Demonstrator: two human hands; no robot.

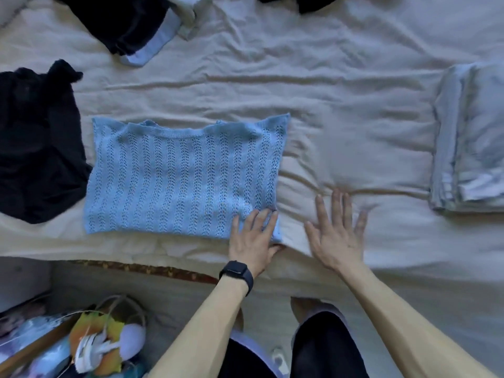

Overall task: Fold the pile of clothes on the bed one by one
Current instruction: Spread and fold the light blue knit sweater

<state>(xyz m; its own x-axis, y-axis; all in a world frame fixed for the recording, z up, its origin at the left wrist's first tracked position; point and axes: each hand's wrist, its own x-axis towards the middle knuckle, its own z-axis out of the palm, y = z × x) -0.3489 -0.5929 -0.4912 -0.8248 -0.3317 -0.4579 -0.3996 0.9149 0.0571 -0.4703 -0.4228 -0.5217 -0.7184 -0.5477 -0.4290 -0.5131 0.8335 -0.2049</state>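
A light blue knitted top [180, 175] lies flat on the cream bed sheet [327, 110], folded into a rough rectangle. My left hand [252, 236], with a black watch on its wrist, rests on the top's near right corner; its fingers lie straight on the knit and its thumb sits at the edge. My right hand [336, 227] is spread flat, palm down, on the bare sheet just right of the top. A crumpled black garment [38, 148] lies to the left of the top.
A folded stack of pale blue cloth [469, 143] sits at the right edge. Black and light blue garments [128, 25] lie at the far left; another dark piece [305, 2] shows at the top. A box of colourful items [90, 347] stands on the floor, lower left.
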